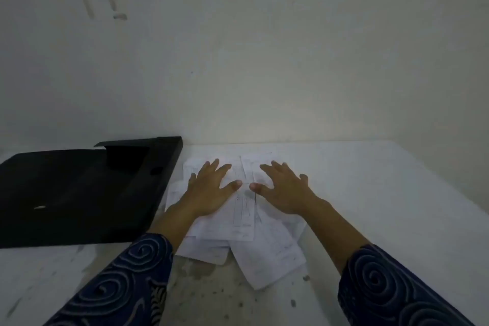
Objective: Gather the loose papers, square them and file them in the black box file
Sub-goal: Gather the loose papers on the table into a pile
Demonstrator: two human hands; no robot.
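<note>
A loose, fanned pile of white printed papers (243, 222) lies on the white table, sheets skewed at different angles. My left hand (211, 188) rests flat on the pile's upper left with fingers spread. My right hand (284, 190) lies flat on its upper right, fingers spread too, thumbs nearly meeting. Neither hand grips a sheet. The black box file (79, 193) lies open and flat at the left, its edge touching the pile's left side.
The white table (383, 193) is scuffed and stained near its front. A pale wall (264, 61) rises right behind the table's far edge. My dark blue swirl-patterned sleeves (391, 291) cover both forearms.
</note>
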